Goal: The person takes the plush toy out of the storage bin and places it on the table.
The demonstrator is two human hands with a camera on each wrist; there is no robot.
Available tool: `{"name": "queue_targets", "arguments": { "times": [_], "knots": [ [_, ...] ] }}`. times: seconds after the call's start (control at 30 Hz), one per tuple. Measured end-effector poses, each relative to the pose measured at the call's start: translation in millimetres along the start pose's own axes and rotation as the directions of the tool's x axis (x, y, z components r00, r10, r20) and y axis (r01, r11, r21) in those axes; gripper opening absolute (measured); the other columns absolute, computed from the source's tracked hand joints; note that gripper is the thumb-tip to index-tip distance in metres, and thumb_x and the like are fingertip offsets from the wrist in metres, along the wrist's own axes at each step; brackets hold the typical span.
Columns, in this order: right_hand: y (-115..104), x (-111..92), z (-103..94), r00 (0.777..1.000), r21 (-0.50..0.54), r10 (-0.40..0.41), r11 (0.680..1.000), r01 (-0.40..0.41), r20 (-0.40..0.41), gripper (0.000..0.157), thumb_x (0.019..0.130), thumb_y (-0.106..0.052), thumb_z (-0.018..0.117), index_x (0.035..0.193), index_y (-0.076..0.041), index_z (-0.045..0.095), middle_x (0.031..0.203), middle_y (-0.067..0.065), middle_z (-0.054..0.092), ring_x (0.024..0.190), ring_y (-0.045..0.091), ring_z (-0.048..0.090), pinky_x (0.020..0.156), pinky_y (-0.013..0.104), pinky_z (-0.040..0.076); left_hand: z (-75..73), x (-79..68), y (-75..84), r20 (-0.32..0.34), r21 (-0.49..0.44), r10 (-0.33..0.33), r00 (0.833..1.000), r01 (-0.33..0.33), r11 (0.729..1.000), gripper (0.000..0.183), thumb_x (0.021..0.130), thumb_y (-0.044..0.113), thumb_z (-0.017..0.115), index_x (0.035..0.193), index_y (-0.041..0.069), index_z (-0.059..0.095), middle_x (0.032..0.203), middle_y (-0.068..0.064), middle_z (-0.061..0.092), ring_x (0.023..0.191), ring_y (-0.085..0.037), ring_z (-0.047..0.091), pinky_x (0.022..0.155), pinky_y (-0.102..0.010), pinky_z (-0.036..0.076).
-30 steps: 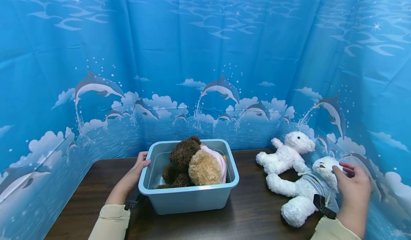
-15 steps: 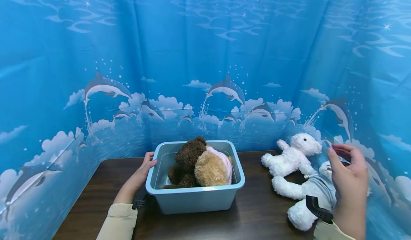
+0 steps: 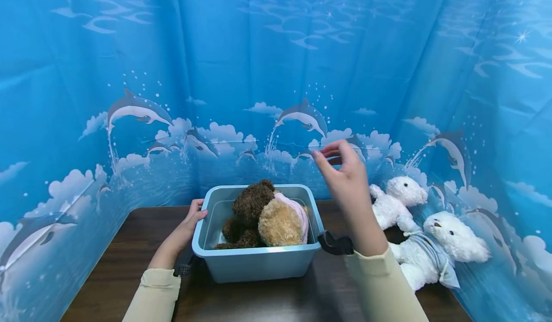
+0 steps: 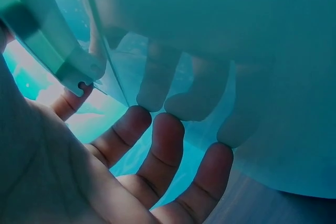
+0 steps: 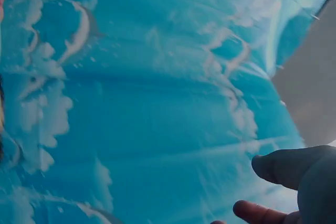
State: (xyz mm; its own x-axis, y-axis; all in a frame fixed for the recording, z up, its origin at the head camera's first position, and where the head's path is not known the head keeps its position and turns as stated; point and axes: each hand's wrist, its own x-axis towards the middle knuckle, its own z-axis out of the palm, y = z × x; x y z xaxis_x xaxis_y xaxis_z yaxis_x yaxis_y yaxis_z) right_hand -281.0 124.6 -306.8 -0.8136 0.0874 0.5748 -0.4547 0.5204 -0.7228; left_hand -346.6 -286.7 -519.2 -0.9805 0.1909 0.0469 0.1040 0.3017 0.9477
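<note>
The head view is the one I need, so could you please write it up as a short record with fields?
Container: light blue rectangular plastic bin on a dark brown table
Inside: dark brown plush toy; tan plush toy with pink cloth on it
Outside, at right: plain white plush toy; white plush toy in a light blue garment
Left hand: holds the bin at its left rim, fingers against the outer wall
Right hand: raised, holding nothing visible
Backdrop: blue curtain printed with dolphins and clouds
</note>
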Motion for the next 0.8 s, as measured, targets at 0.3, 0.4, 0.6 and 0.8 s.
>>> {"name": "queue_targets", "arguments": {
  "times": [0.3, 0.4, 0.6, 0.8],
  "knots": [
    [-36.3, 19.6, 104.5, 0.92, -0.21, 0.137, 0.976, -0.062, 0.366, 0.068, 0.099, -0.065, 0.07, 0.147, -0.021, 0.051, 0.144, 0.011, 0.056, 0.12, 0.033, 0.065, 0.096, 0.054, 0.058, -4.6, -0.8, -2.8, -0.009, 0.006, -0.001, 1.0, 0.001, 1.0, 0.063, 0.109, 0.05, 0.038, 0.157, 0.017, 0.014, 0.158, -0.021, 0.021, 0.142, -0.043, 0.029, 0.1, -0.046, 0.05],
    [-38.6, 17.9, 130.0, 0.898, -0.275, 0.173, 0.96, -0.061, 0.405, 0.08, 0.096, -0.07, 0.071, 0.156, -0.023, 0.045, 0.155, 0.017, 0.05, 0.123, 0.038, 0.065, 0.099, 0.057, 0.058, -4.0, 0.0, -5.2, 0.001, 0.002, 0.009, 1.0, -0.009, 1.0, 0.063, 0.109, 0.05, 0.038, 0.157, 0.016, 0.015, 0.158, -0.021, 0.022, 0.141, -0.043, 0.031, 0.099, -0.045, 0.051],
    [-30.0, 6.6, 163.5, 0.846, -0.397, 0.259, 0.916, -0.062, 0.465, 0.106, 0.089, -0.075, 0.074, 0.171, -0.025, 0.03, 0.174, 0.023, 0.031, 0.15, 0.05, 0.05, 0.112, 0.066, 0.051, -1.7, 2.3, -7.2, 0.013, -0.016, 0.017, 1.0, -0.017, 1.0, 0.062, 0.109, 0.049, 0.038, 0.157, 0.017, 0.015, 0.159, -0.02, 0.022, 0.142, -0.043, 0.03, 0.099, -0.044, 0.051],
    [-13.3, -2.3, 175.7, 0.786, -0.485, 0.313, 0.874, -0.018, 0.533, 0.118, 0.079, -0.075, 0.083, 0.172, -0.026, 0.029, 0.178, 0.023, 0.021, 0.153, 0.054, 0.043, 0.113, 0.067, 0.05, -0.3, 3.8, -5.7, 0.0, -0.01, 0.014, 1.0, -0.014, 1.0, 0.063, 0.107, 0.049, 0.039, 0.156, 0.017, 0.016, 0.159, -0.02, 0.021, 0.143, -0.043, 0.029, 0.099, -0.042, 0.05]
  ]
}}
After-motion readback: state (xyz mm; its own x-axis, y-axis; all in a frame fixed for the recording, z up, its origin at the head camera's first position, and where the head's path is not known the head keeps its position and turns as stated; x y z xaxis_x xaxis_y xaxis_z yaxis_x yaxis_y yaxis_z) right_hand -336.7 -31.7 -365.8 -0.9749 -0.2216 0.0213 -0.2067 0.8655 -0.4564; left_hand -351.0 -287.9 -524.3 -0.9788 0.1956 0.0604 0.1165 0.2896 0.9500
